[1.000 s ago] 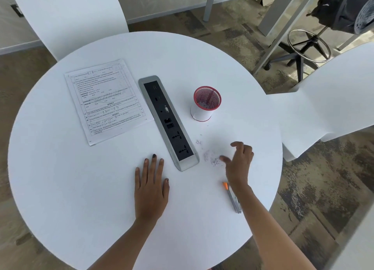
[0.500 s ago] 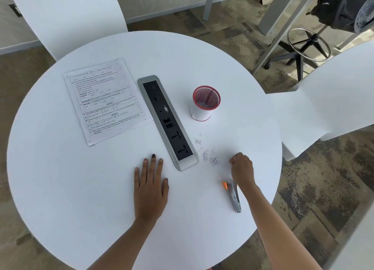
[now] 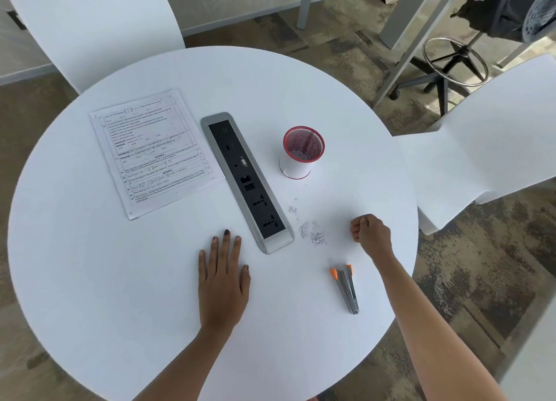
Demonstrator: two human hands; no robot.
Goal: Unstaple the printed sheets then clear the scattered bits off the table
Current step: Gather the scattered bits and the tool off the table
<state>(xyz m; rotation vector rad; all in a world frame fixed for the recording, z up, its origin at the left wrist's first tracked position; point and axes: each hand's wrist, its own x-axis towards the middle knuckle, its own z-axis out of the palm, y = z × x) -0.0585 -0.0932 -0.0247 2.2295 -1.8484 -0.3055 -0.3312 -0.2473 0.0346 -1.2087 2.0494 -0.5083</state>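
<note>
The printed sheets (image 3: 150,152) lie flat at the left of the round white table (image 3: 120,310). Small scattered bits (image 3: 313,235) lie beside the near end of the socket strip. A metal staple remover with orange tips (image 3: 347,289) rests near the right front edge. My left hand (image 3: 222,280) lies flat on the table, fingers spread, palm down. My right hand (image 3: 371,235) is closed into a fist just right of the bits; whether it holds any bits is hidden. A red mesh cup (image 3: 302,152) stands upright behind the bits.
A grey and black socket strip (image 3: 245,179) is set in the table's middle, running diagonally. White chairs stand at the back left (image 3: 90,30) and at the right (image 3: 481,148). A black stool base (image 3: 451,63) stands on the floor beyond.
My right hand closed from spread fingers into a fist and drew back to the right, away from the bits. The staple remover is now uncovered. My left hand stayed put.
</note>
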